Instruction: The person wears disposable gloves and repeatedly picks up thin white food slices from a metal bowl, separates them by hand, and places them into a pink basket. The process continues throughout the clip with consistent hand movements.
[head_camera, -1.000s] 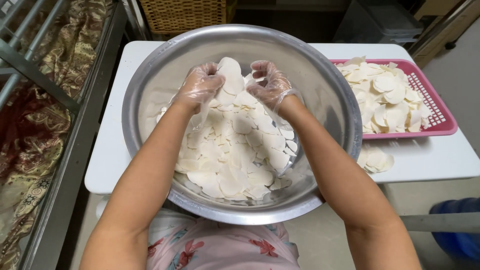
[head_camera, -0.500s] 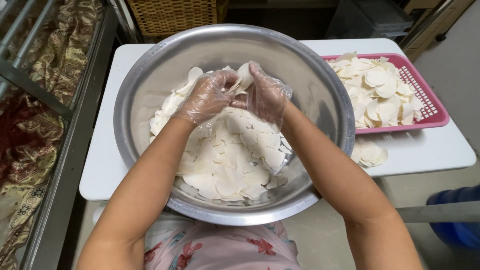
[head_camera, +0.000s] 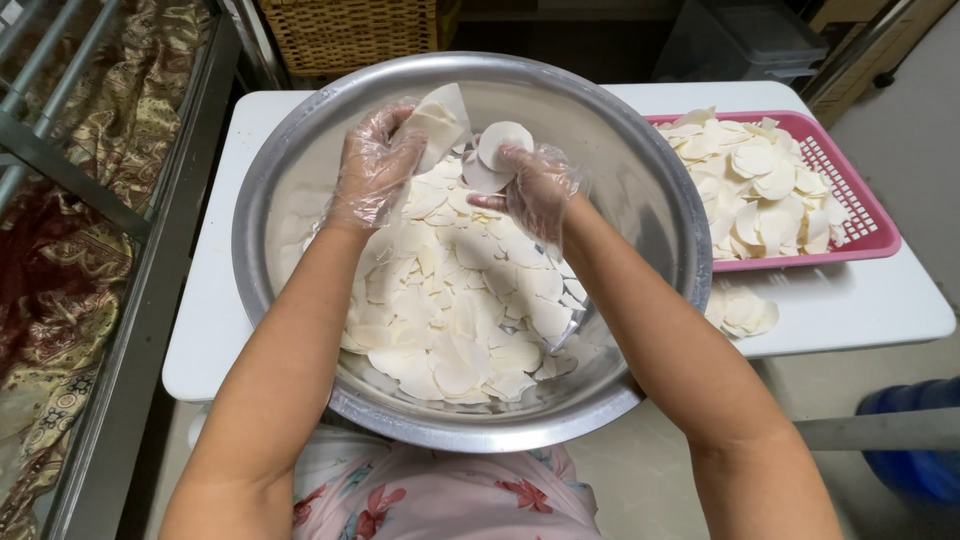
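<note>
left gloved hand (head_camera: 375, 165) grips thin white dough sheet (head_camera: 432, 122) | right gloved hand (head_camera: 535, 190) pinches round white wrapper (head_camera: 500, 145) | both over far side of big steel bowl (head_camera: 480, 70) | tip: peel slowly, one at a time, avoid tearing

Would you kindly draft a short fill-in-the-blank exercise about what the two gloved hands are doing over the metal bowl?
1. Both hands wear clear plastic ____.
2. The right hand lifts round white slices above the metal ____.
3. The left hand holds a folded white piece; beside the bowl, more slices fill a ____ basket.
4. A few loose slices lie on the white ____.

Missing words: gloves; bowl; pink; table
</note>
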